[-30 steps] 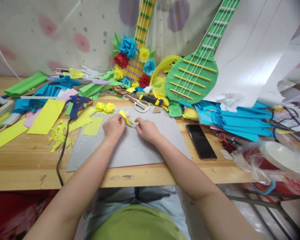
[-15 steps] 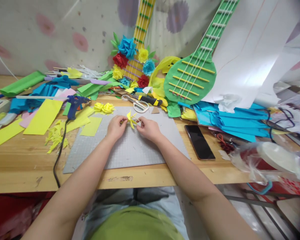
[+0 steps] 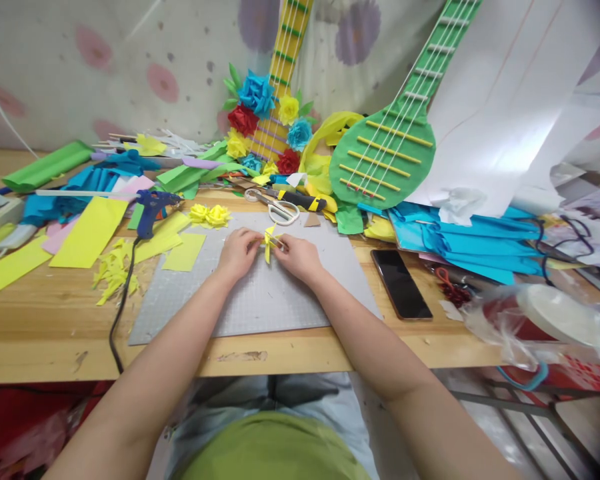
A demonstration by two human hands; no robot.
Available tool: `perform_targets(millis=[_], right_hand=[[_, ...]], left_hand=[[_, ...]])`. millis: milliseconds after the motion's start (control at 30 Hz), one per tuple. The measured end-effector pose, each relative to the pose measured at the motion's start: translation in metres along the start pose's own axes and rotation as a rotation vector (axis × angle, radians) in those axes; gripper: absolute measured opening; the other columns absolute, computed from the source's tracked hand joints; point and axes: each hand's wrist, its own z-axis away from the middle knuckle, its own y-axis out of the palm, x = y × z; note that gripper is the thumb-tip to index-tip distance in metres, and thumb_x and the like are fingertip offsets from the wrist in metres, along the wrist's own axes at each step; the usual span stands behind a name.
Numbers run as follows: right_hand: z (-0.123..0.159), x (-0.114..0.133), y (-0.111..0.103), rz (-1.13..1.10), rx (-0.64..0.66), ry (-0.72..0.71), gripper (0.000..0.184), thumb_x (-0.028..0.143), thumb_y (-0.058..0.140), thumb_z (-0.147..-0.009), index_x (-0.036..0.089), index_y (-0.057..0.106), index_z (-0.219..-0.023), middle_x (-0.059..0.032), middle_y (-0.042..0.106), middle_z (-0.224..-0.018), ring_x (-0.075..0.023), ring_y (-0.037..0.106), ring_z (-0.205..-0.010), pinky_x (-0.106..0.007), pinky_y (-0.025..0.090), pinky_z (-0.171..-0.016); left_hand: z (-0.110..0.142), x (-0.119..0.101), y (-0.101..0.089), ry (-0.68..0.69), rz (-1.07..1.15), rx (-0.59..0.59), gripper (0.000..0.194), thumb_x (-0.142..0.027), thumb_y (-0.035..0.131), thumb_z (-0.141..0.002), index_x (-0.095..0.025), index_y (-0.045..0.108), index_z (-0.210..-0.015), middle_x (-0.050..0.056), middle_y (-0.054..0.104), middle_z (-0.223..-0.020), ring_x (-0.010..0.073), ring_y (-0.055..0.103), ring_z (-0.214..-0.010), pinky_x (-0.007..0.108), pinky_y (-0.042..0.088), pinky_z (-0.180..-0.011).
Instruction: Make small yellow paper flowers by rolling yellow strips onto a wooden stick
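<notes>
The two hands are close to each other but not touching, with a small yellow paper piece (image 3: 269, 245) between their fingertips. The left hand (image 3: 238, 255) has its fingers pinched at one side of the yellow piece. The right hand (image 3: 300, 256) is closed around a thin, pale stick (image 3: 279, 244) that meets the yellow piece on the other side. How the two join is too small to tell.

Under the hands there is a grey mat (image 3: 280, 303), and it lies on a wooden bench (image 3: 380, 353). Just past the left hand sit frilly yellow paper flowers (image 3: 209, 215). To the left of that hand is a flat yellow square (image 3: 185, 252). Farther left are a blue glue gun (image 3: 150, 208) and a heap of yellow scraps (image 3: 116, 273). Scissors (image 3: 283, 213) with white handles lie just beyond the hands. A black phone (image 3: 401, 285) is to the right of the right hand. Behind it all, a green play guitar (image 3: 405, 163) stands beyond the right hand.
</notes>
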Motion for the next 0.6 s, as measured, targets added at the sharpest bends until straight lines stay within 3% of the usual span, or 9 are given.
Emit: perform_targets(millis=[100, 200, 333, 433, 533, 600], right_hand=[[0.0, 0.001, -0.002, -0.007, -0.005, 0.055, 0.024, 0.038, 0.041, -0.08, 0.023, 0.059, -0.087, -0.0014, 0.066, -0.08, -0.0152, 0.058, -0.073, -0.023, 0.033, -0.06], [-0.001, 0.002, -0.003, -0.01, -0.027, 0.101, 0.021, 0.036, 0.043, -0.079, 0.023, 0.059, -0.085, -0.0012, 0.066, -0.08, -0.016, 0.058, -0.073, -0.023, 0.033, -0.059], [-0.004, 0.0, -0.001, -0.03, -0.041, 0.143, 0.021, 0.038, 0.044, -0.078, 0.023, 0.058, -0.083, -0.0009, 0.066, -0.078, -0.0158, 0.058, -0.071, -0.024, 0.033, -0.058], [-0.006, -0.002, 0.001, -0.058, -0.03, 0.153, 0.021, 0.04, 0.046, -0.077, 0.023, 0.058, -0.077, 0.0002, 0.065, -0.076, -0.0146, 0.057, -0.07, -0.023, 0.031, -0.056], [-0.007, -0.002, 0.001, -0.084, -0.016, 0.139, 0.021, 0.041, 0.048, -0.076, 0.023, 0.057, -0.073, 0.0013, 0.065, -0.073, -0.0133, 0.056, -0.068, -0.022, 0.028, -0.054], [-0.007, -0.001, 0.001, -0.094, -0.01, 0.118, 0.021, 0.042, 0.048, -0.076, 0.023, 0.057, -0.072, 0.0018, 0.064, -0.073, -0.0129, 0.056, -0.067, -0.022, 0.027, -0.053]], left_hand=[[0.0, -0.003, -0.004, -0.038, -0.083, -0.12, 0.021, -0.022, 0.048, -0.077, -0.019, 0.058, -0.095, 0.006, 0.059, -0.091, 0.0188, 0.052, -0.088, 0.033, 0.038, -0.08], [0.002, -0.008, -0.008, -0.014, -0.114, -0.201, 0.017, -0.024, 0.044, -0.08, -0.018, 0.059, -0.086, 0.005, 0.059, -0.085, 0.0179, 0.052, -0.084, 0.032, 0.038, -0.079], [0.006, -0.017, -0.006, 0.054, -0.02, -0.063, 0.02, -0.03, 0.041, -0.083, -0.018, 0.057, -0.084, 0.003, 0.059, -0.084, 0.0134, 0.053, -0.077, 0.026, 0.04, -0.071], [0.009, -0.023, -0.002, 0.052, -0.036, 0.08, 0.02, -0.036, 0.052, -0.076, -0.018, 0.053, -0.085, 0.002, 0.057, -0.085, 0.0129, 0.053, -0.074, 0.026, 0.04, -0.067], [0.009, -0.029, 0.002, 0.014, -0.144, 0.082, 0.032, -0.036, 0.06, -0.068, -0.019, 0.049, -0.091, 0.004, 0.056, -0.09, 0.0168, 0.054, -0.08, 0.027, 0.04, -0.066], [0.009, -0.031, 0.003, -0.024, -0.193, 0.055, 0.029, -0.034, 0.058, -0.07, -0.019, 0.048, -0.093, 0.005, 0.057, -0.092, 0.0187, 0.054, -0.084, 0.028, 0.04, -0.066]])
